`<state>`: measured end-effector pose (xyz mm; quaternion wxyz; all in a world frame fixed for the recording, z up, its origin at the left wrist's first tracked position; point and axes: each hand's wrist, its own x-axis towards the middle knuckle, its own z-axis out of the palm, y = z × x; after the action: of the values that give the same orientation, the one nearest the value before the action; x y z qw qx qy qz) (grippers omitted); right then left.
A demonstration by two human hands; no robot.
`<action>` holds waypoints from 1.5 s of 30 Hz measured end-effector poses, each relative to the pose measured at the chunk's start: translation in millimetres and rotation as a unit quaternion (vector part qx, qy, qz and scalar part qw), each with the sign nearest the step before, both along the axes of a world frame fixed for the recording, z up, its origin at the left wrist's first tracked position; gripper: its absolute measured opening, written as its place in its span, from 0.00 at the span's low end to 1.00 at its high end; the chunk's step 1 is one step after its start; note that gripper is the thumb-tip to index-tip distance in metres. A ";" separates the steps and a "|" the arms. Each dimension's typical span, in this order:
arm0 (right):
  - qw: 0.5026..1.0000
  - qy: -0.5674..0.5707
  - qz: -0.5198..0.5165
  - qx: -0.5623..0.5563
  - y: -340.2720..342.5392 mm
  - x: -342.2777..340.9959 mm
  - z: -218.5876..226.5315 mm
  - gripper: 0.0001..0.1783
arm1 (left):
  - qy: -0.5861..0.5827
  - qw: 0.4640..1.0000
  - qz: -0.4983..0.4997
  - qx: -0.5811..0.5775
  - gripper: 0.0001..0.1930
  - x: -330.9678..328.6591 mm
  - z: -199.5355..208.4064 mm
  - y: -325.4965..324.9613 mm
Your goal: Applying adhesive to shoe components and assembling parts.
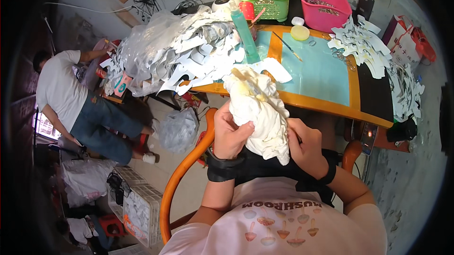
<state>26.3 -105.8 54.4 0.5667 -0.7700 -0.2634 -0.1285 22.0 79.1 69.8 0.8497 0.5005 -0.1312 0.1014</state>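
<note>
A crumpled white cloth with yellowish stains near its top hangs between my hands, just in front of the table's near edge. My left hand is closed on its left side, with the thumb lying over the fabric. On the other side my right hand pinches the cloth's right edge, its fingertips partly hidden by the folds. Flat white cut-out pieces lie on the table just beyond the cloth. A green squeeze bottle stands behind it, and a thin brush rests on the blue mat.
A big heap of white cut-outs covers the table's left part; more pieces lie at the right. Green and pink baskets hold small metal parts. A person bends at the left. Wooden chair arms flank me.
</note>
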 end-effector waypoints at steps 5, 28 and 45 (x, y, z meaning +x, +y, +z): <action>0.998 -0.052 -0.001 -0.040 1.3 -5.5 -4.1 0.07 | -0.010 0.997 0.078 -0.016 0.16 -4.1 -1.8 -8.6; 0.837 0.413 0.322 0.160 -14.1 13.5 3.4 0.19 | 0.060 0.978 0.170 -0.100 0.17 -6.6 -21.0 -34.9; 0.939 0.224 0.248 0.075 -7.8 5.1 -6.1 0.12 | 0.034 0.986 0.164 0.008 0.14 -8.5 15.0 -18.5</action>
<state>31.4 -113.6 48.3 0.6810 -0.6442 -0.3022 0.1730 13.5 60.6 84.8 0.8213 0.5255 -0.0197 0.2213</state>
